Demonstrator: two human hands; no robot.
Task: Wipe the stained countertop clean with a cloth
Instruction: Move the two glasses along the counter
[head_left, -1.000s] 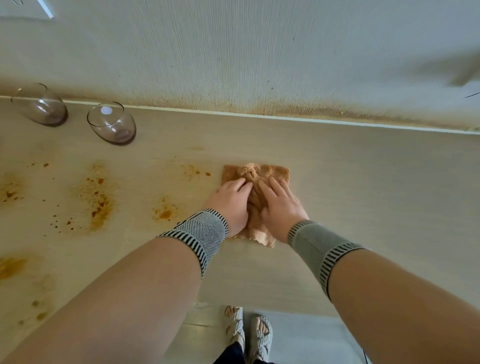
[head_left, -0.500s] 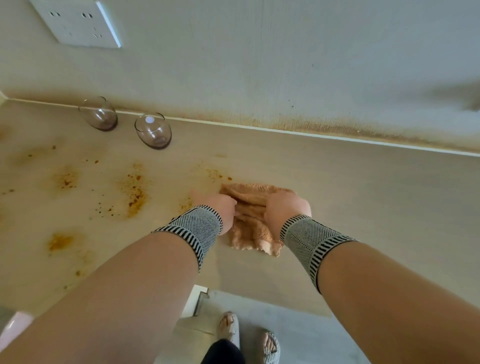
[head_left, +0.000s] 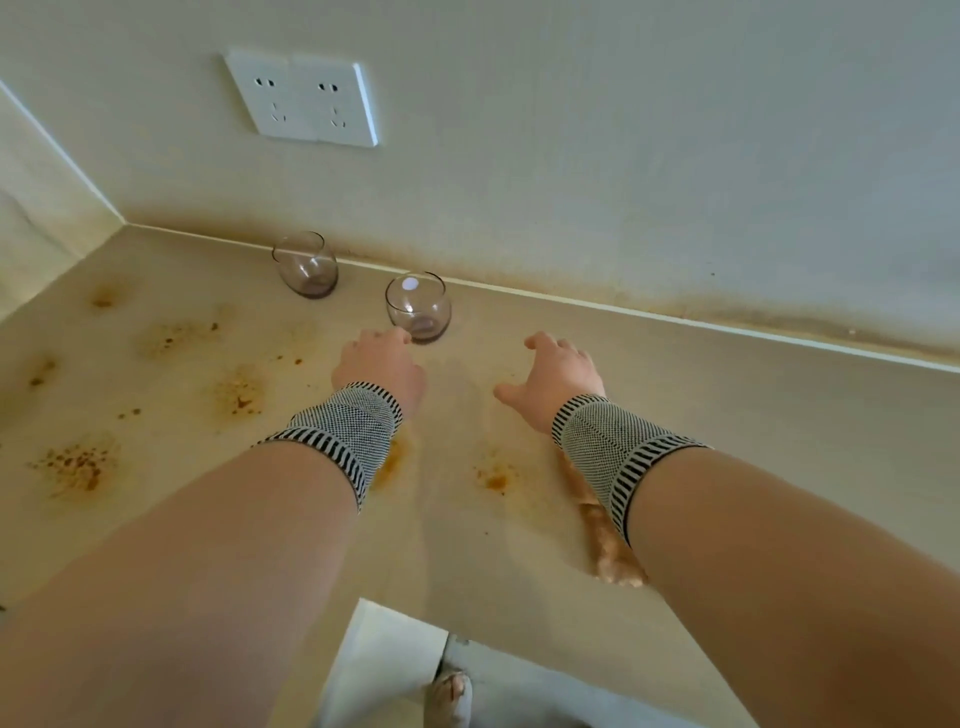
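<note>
The beige countertop (head_left: 753, 405) carries several orange-brown stains (head_left: 78, 467), mostly on its left half, plus one smaller stain (head_left: 493, 478) between my arms. The tan cloth (head_left: 608, 545) lies bunched near the front edge, mostly hidden under my right forearm, and neither hand touches it. My left hand (head_left: 379, 369) reaches forward with its fingertips right by the nearer glass (head_left: 418, 309); whether they touch it I cannot tell. My right hand (head_left: 556, 374) hovers over the counter with fingers loosely spread and holds nothing.
A second empty glass (head_left: 306, 265) stands by the back wall, left of the nearer one. A white double socket (head_left: 304, 98) sits on the wall above. A side wall closes the counter at the far left. My feet show on the floor below the front edge.
Both hands have let go of the cloth and moved forward and left toward the glasses. The cloth stays behind near the front edge. The view has swung left.
</note>
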